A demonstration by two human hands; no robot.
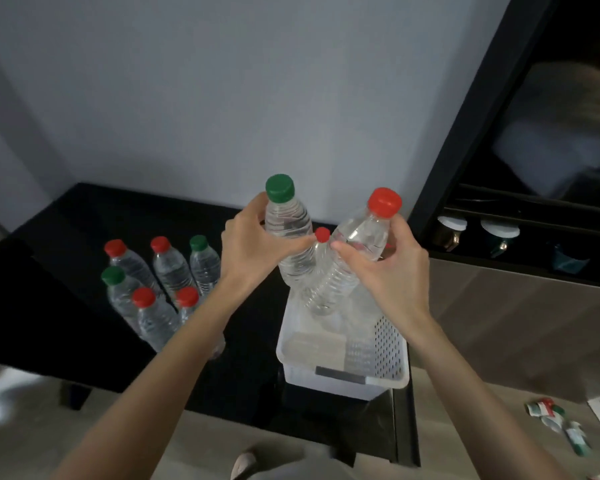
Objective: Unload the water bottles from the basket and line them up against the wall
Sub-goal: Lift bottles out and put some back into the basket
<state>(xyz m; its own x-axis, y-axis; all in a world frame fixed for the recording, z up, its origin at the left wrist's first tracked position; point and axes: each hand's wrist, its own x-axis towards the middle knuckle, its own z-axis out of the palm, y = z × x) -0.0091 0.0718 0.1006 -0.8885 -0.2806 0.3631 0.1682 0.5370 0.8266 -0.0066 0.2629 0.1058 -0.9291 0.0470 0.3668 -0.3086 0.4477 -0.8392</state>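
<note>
A home room: low black cabinet (49,323), lidded cups (451,231) beside it.

A low black table (66,244) stands against the pale wall (222,98) on a beige floor (201,441). On its left half six clear water bottles (168,271) stand upright, close together in two rows of three: the back row is capped red, red, green, and the front row green, red, red. The back row stands a little off the wall. A white perforated basket (390,344) sits at the table's right end, near the front edge. Crumpled label scraps (551,415) lie on the floor at lower right
</note>
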